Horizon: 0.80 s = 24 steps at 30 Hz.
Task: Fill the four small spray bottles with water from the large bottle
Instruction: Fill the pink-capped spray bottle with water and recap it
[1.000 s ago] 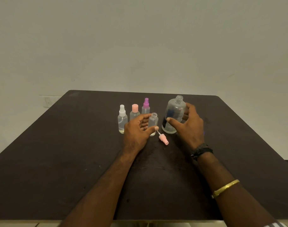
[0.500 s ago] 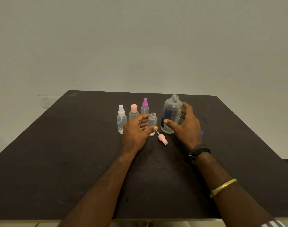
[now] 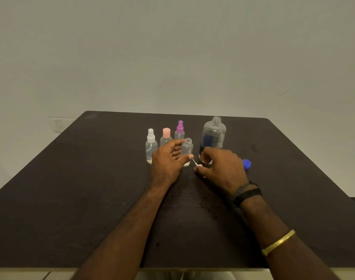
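Nearest the viewer, well this side of the uncapped small spray bottle (image 3: 186, 151), two bare forearms reach forward over the dark table (image 3: 71, 199), the right one wearing a gold bangle (image 3: 277, 242) and a black wristband (image 3: 246, 194). Just left of that bottle the left hand (image 3: 168, 160) cups it, thumb against its lower front and fingers curved round behind, probably to keep so light a thing upright while its top goes back on. Just right of the bottle's foot the right hand (image 3: 221, 168) is curled down over the pink spray top (image 3: 199, 165), pinching it where it lies on the table, with the thin dip tube (image 3: 194, 162) pointing toward the bottle. The hand covers most of that top, so the exact hold is hard to read. Further right of the open bottle, past the knuckles, a blue cap (image 3: 247, 163) lies on the table, seemingly set aside to keep the pouring mouth free. Left of and behind the open bottle stand three closed small ones: a white-topped sprayer (image 3: 151, 146), a pink-capped bottle (image 3: 166, 136) and a purple-topped sprayer (image 3: 180, 130), grouped as if finished. Behind and to its right stands the large bottle (image 3: 213, 136), upright, uncapped and held by neither hand. Clear plastic and clear water make the levels in any of them uncertain. Farthest left, beyond the table, a wall switch (image 3: 59, 124) is faint.
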Each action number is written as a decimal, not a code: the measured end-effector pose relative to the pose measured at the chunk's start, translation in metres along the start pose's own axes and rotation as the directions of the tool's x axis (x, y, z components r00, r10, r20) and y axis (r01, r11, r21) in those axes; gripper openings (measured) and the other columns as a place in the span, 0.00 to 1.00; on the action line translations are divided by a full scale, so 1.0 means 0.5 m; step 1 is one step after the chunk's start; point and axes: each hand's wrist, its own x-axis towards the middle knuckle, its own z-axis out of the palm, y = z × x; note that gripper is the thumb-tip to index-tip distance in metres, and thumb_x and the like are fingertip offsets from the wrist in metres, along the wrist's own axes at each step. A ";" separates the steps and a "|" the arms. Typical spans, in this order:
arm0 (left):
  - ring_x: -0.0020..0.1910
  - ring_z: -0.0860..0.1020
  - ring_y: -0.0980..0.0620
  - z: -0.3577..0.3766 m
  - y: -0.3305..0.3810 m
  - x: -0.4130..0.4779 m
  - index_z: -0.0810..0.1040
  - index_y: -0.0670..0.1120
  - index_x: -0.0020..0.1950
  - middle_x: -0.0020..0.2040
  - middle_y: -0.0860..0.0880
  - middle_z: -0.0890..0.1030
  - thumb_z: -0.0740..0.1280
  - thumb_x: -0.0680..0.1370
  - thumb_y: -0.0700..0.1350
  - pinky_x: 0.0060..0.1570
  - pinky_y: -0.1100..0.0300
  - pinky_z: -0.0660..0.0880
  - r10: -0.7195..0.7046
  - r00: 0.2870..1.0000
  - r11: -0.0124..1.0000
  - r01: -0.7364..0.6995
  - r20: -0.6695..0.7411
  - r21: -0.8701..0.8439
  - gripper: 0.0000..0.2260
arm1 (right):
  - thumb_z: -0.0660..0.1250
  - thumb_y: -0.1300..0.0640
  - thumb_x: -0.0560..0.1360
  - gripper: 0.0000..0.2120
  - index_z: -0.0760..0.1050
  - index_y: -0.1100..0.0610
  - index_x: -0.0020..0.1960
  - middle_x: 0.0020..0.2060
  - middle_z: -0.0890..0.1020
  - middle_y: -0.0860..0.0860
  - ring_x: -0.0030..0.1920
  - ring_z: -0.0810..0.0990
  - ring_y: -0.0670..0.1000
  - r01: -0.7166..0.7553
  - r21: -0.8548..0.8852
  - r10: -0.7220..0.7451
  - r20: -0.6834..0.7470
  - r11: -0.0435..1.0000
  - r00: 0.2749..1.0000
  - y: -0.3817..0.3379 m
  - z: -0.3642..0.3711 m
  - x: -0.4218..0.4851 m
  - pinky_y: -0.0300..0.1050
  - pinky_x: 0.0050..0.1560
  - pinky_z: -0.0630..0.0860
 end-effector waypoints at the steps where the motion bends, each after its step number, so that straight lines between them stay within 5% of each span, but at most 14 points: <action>1: 0.58 0.84 0.54 0.000 0.000 0.000 0.80 0.46 0.67 0.61 0.48 0.85 0.80 0.71 0.43 0.57 0.60 0.81 -0.001 1.000 1.000 0.001 -0.001 -0.006 0.25 | 0.72 0.38 0.74 0.14 0.76 0.46 0.51 0.46 0.82 0.44 0.47 0.80 0.47 -0.010 -0.026 0.011 0.024 1.000 1.000 -0.004 0.002 -0.002 0.51 0.50 0.82; 7: 0.58 0.84 0.54 0.000 0.000 0.000 0.80 0.46 0.67 0.61 0.48 0.85 0.80 0.71 0.43 0.58 0.60 0.81 0.000 1.000 1.000 0.000 0.002 -0.018 0.25 | 0.68 0.41 0.78 0.10 0.74 0.47 0.51 0.45 0.82 0.46 0.45 0.79 0.48 -0.013 -0.060 0.014 0.014 0.998 1.000 -0.007 0.007 -0.006 0.51 0.48 0.81; 13: 0.56 0.84 0.55 0.000 -0.002 0.001 0.80 0.45 0.67 0.59 0.48 0.85 0.81 0.71 0.42 0.57 0.60 0.82 -0.003 1.000 1.000 0.002 -0.011 -0.012 0.25 | 0.72 0.50 0.75 0.06 0.76 0.50 0.47 0.40 0.79 0.46 0.38 0.76 0.47 0.082 0.200 0.003 -0.394 0.976 0.919 -0.006 -0.007 -0.011 0.52 0.38 0.79; 20: 0.56 0.84 0.56 0.001 -0.002 0.000 0.80 0.45 0.66 0.59 0.48 0.85 0.81 0.71 0.43 0.56 0.61 0.82 0.009 1.000 1.000 -0.009 -0.015 0.000 0.25 | 0.73 0.59 0.77 0.07 0.80 0.60 0.53 0.47 0.78 0.52 0.41 0.72 0.42 0.252 0.280 -0.021 -0.631 0.926 0.776 -0.013 -0.032 -0.012 0.27 0.40 0.70; 24: 0.55 0.84 0.57 0.000 -0.001 0.000 0.80 0.45 0.66 0.58 0.49 0.85 0.80 0.71 0.43 0.54 0.66 0.81 0.011 1.000 1.000 -0.011 -0.018 -0.002 0.25 | 0.71 0.58 0.77 0.07 0.80 0.62 0.52 0.47 0.78 0.53 0.43 0.71 0.40 0.298 0.281 -0.044 -0.656 0.912 0.753 -0.016 -0.037 -0.016 0.26 0.41 0.70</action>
